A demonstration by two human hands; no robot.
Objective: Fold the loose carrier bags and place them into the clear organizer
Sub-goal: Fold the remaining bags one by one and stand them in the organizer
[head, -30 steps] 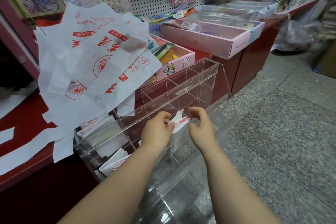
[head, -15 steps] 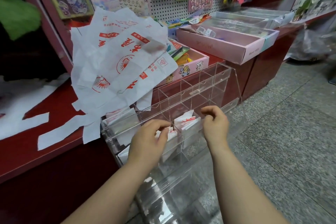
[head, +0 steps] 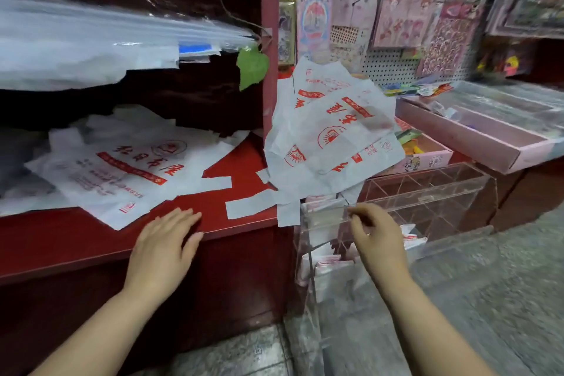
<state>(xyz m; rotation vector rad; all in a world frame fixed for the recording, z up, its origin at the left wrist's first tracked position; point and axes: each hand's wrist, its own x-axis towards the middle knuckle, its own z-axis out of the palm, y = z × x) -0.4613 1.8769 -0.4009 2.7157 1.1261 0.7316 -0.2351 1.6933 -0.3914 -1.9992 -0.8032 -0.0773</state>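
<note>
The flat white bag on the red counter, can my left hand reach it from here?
Probably yes. The left hand lies open on the red counter, at its front edge, and the flat white bag ends just beyond the fingertips with nothing between.

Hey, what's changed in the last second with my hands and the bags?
The left hand let go of the folded bags in the clear organizer and moved left to the red shelf edge, fingers straight, near the loose bags. The right hand stayed at the organizer, fingers curled. The bag pile stayed put.
</note>
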